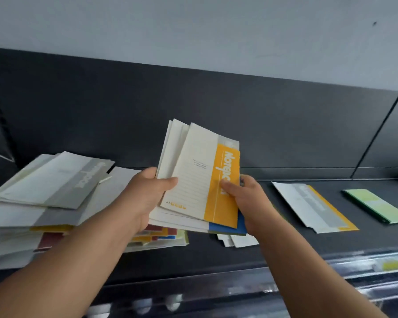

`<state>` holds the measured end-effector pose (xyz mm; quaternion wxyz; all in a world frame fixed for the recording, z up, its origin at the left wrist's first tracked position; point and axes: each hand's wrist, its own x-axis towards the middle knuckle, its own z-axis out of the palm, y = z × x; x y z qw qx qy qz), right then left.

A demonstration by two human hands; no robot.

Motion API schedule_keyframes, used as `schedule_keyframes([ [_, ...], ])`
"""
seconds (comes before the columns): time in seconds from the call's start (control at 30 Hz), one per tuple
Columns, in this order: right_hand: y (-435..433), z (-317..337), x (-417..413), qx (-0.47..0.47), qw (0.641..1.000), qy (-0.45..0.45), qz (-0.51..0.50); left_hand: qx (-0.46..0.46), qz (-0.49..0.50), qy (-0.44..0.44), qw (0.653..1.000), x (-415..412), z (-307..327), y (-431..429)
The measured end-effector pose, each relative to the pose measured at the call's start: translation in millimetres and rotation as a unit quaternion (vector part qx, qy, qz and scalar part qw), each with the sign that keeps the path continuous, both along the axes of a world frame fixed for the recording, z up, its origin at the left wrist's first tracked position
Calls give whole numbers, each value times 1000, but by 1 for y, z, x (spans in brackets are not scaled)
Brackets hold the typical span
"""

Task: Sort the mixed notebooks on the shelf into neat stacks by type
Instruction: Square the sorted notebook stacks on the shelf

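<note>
Left hand (pixel 145 198) and right hand (pixel 246 203) grip notebook bundle (pixel 172 145); top yellow notebook (pixel 207 171) long-axis up. Yellow-edged stack (pixel 317 207) lies right, nearer right hand.

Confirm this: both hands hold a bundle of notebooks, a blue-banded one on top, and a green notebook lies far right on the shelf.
One error: the head view shows the top notebook has a yellow band, not blue. The left hand and right hand hold the bundle; the green notebook lies far right.
</note>
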<state>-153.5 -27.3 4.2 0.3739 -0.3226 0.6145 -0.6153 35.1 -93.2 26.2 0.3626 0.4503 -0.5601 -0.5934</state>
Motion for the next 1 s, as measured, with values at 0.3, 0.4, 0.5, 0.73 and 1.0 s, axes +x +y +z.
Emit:
schedule_keyframes([
  [0.3,78,-6,-138,13,997,52,-59,141,-39,52,988,-134,-15,67],
  [0.4,95,-10,-171,17,997,52,-55,157,-54,47,985,-164,-23,80],
  [0.5,105,-13,-198,25,997,47,-49,116,-43,43,991,-189,-27,88],
  [0.73,107,-16,-232,41,997,20,-56,-24,-23,20,999,-230,-29,86],
  [1.0,98,-24,-269,84,993,11,-76,-2,-30,20,999,-256,-38,69],
])
